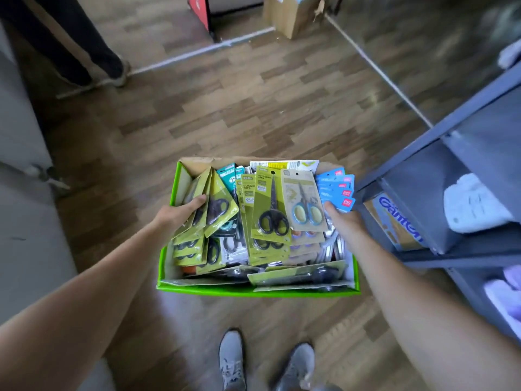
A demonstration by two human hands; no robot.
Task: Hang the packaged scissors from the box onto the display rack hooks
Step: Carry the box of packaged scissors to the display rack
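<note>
Head view: a green box [253, 290] lies between both hands, crammed with packaged scissors [272, 207] standing in rows. The left hand [183, 211] curls its fingers over the box's left wall onto leaning green packs. The right hand [345, 221] meets the right wall beside blue packs [335, 190]; its grip is hidden, so I cannot tell.

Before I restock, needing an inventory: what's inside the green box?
The green box holds yellow-green packs of black-handled scissors, a blue-handled pair on top, teal packs behind, blue cards at right. Lower layers are covered.
</note>
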